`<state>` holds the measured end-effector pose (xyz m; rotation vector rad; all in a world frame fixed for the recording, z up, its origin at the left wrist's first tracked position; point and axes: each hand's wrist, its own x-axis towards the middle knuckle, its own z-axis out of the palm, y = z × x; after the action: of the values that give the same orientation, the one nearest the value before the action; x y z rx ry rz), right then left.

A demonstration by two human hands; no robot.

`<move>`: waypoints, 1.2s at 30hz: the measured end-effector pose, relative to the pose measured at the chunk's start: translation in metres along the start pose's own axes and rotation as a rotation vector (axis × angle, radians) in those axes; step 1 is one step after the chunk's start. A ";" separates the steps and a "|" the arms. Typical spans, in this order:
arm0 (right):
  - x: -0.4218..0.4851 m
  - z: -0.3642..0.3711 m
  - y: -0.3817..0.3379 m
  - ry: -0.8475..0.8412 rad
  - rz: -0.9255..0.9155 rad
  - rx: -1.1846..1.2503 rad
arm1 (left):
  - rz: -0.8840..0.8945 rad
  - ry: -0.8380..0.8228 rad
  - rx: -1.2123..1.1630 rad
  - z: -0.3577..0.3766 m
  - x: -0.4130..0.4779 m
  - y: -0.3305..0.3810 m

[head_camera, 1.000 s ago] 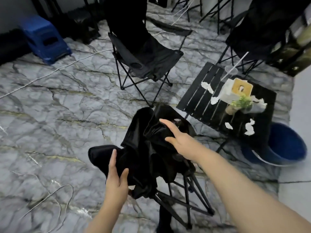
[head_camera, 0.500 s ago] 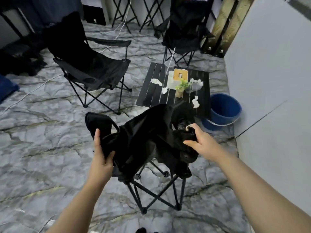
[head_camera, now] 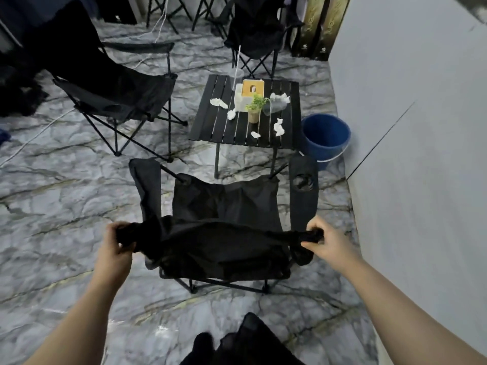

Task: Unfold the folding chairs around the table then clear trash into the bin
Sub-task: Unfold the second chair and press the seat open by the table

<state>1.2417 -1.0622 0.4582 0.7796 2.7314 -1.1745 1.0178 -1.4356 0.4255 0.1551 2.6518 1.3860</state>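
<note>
Clearly the work sits at the near folding chair point(head_camera: 224, 204), which stands straight ahead of the person, between them and the table point(head_camera: 210, 129), with its seat facing the table. Its frame looks spread wide on the marble floor point(head_camera: 66, 206), armrests apart, with a cup holder point(head_camera: 303, 183) in the right arm. The left hand point(head_camera: 116, 245) is clenched round bunched fabric at the left top corner of the backrest point(head_camera: 216, 246), and the right hand point(head_camera: 325, 242) grips the right top corner the same way. The backrest's top edge runs left to right between them, sagging in the middle. Both hands are about equally near the chair, so neither has the advantage.

The left chair point(head_camera: 118, 93) and the far chair point(head_camera: 254, 30) beyond the table appear open as well (whether more folded ones wait out of frame cannot be told). On that judgement the unfolding is nearly over and the trash comes next. The crumpled tissues point(head_camera: 278, 126) and a tipped clear cup point(head_camera: 274, 108) lie on the table top, beyond the near chair and well apart from both hands. The blue bin point(head_camera: 325, 135) stands on the floor just beside the table's right side, so the right hand is the nearer one to it. Reaching the trash probably means stepping round the chair, not leaning over it.
</note>
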 end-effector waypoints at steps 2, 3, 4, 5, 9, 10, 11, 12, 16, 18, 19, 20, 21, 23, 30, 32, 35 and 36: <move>-0.013 0.009 0.001 0.016 0.024 0.048 | -0.001 -0.038 0.021 -0.007 -0.008 -0.005; -0.019 0.012 0.001 0.008 0.044 0.072 | 0.003 -0.060 0.009 -0.011 -0.012 -0.008; -0.026 0.016 0.000 -0.012 0.069 0.093 | 0.009 -0.081 -0.010 -0.014 -0.016 -0.011; -0.032 0.020 -0.001 -0.033 0.095 0.112 | 0.008 -0.105 -0.032 -0.018 -0.019 -0.014; -0.053 0.042 -0.013 0.105 0.152 0.160 | 0.024 -0.207 -0.063 -0.032 -0.026 -0.024; -0.057 0.048 -0.019 0.162 0.181 0.168 | 0.051 -0.231 -0.012 -0.036 -0.025 -0.026; -0.061 0.054 -0.024 0.209 0.214 0.168 | 0.068 -0.253 0.043 -0.041 -0.023 -0.028; -0.066 0.058 -0.028 0.249 0.239 0.161 | 0.076 -0.269 0.087 -0.046 -0.020 -0.030; -0.092 0.072 -0.032 0.375 0.251 0.198 | 0.140 -0.287 0.129 -0.066 -0.009 -0.035; -0.098 0.078 -0.036 0.383 0.284 0.247 | 0.174 -0.318 0.132 -0.074 -0.006 -0.037; -0.098 0.079 -0.039 0.354 0.298 0.274 | 0.174 -0.324 0.126 -0.077 -0.004 -0.038; -0.097 0.080 -0.043 0.311 0.299 0.294 | 0.172 -0.329 0.117 -0.081 -0.002 -0.040; -0.095 0.080 -0.048 0.268 0.286 0.295 | 0.174 -0.336 0.115 -0.084 0.001 -0.042; -0.094 0.078 -0.058 0.226 0.226 0.252 | 0.231 -0.361 0.147 -0.092 0.007 -0.042; -0.094 0.082 -0.069 0.169 0.259 -0.138 | 0.375 -0.525 0.488 -0.096 0.021 -0.030; -0.096 0.081 -0.070 0.258 0.309 -0.109 | 0.367 -0.499 0.487 -0.097 0.025 -0.024; -0.100 0.081 -0.067 0.325 0.320 -0.068 | 0.386 -0.493 0.511 -0.099 0.027 -0.022; -0.103 0.083 -0.065 0.325 0.318 -0.070 | 0.404 -0.501 0.528 -0.100 0.026 -0.026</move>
<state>1.2886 -1.2014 0.4687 1.4431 2.7216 -0.9507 0.9741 -1.5265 0.4586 0.9936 2.5401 0.5587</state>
